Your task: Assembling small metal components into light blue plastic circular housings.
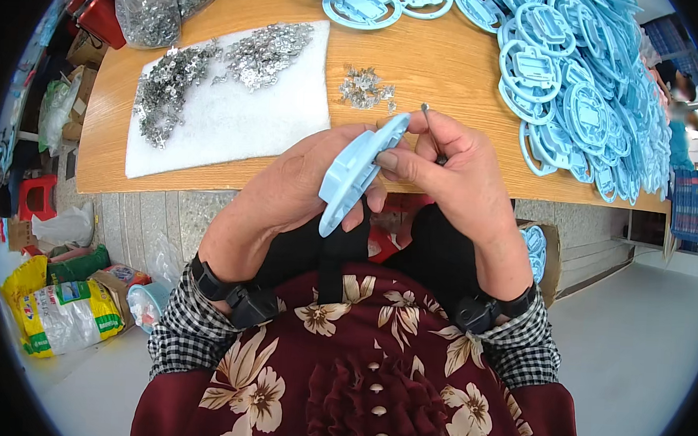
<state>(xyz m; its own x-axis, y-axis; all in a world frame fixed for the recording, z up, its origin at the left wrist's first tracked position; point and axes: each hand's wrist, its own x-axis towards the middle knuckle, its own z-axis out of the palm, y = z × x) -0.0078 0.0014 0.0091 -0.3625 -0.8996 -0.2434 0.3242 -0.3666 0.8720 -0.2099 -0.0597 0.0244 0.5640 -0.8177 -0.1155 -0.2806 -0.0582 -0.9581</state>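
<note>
My left hand is closed around a light blue plastic oval part, tilted on edge over the table's front edge. My right hand is closed too, with its thumb against the part's inner side. A thin dark metal rod tool sticks up between the right hand's fingers; its lower end is mostly hidden. Whether a small metal piece sits under the right thumb cannot be seen. Just beyond my hands lies a small heap of metal clips on the wooden table.
On a white foam sheet at left lie two larger piles of metal pieces. A clear bag of metal pieces stands behind it. Many blue oval parts are heaped at right. A cardboard box with blue parts stands below.
</note>
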